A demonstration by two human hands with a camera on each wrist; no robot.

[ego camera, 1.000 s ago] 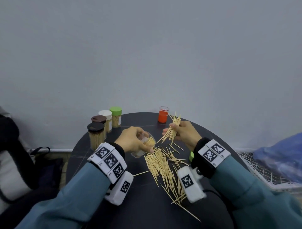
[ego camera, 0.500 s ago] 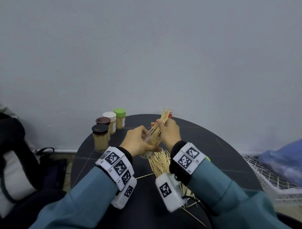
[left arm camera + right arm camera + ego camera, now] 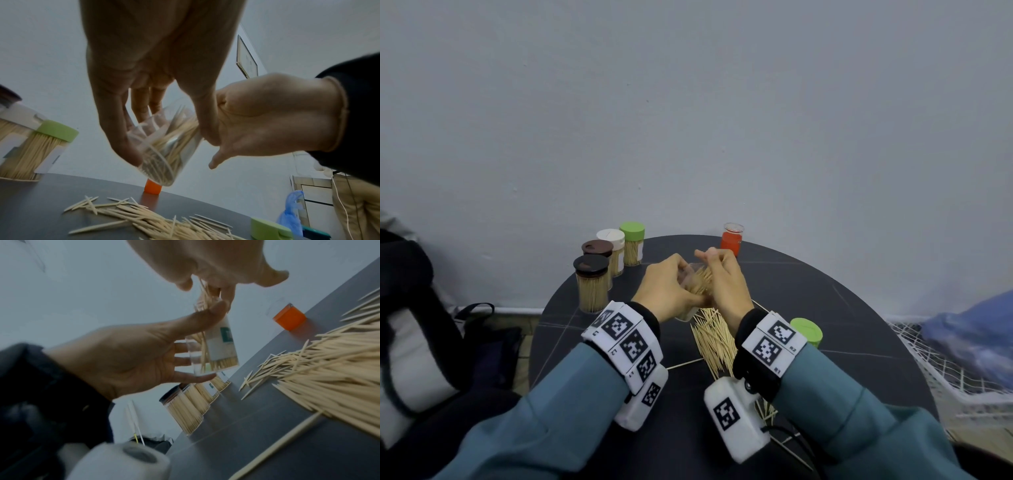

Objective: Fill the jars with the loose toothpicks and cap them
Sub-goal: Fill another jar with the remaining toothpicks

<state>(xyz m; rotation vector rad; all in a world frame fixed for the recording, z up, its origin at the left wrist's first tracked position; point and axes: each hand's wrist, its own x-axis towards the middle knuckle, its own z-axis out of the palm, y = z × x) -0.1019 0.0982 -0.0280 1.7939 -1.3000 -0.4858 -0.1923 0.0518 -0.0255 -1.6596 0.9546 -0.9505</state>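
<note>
Right, risk check from where we stand:
left hand (image 3: 667,291): we grip the clear plastic jar (image 3: 164,146) with thumb and fingers wrapped round its wall, lifted off the round black table (image 3: 825,308), tilted, mouth towards the other hand.
right hand (image 3: 726,281): we pinch a bundle of pale wooden toothpicks (image 3: 203,295) at the jar mouth, tips partly inside.
jar fill: part full, our estimate only.
spill risk: tilt is steep; a loose pinch would likely drop picks past the rim onto the loose toothpick heap (image 3: 714,342) below.
jam risk: bundle splays, so crossed picks may bridge the mouth and block the rest.
cap risk: the green plastic cap (image 3: 806,330) sits just beside our right wrist; a sleeve sweep could knock it off.
done: four capped jars (image 3: 592,284) far left.
pending: orange-based open jar (image 3: 731,240) at the far edge.
</note>
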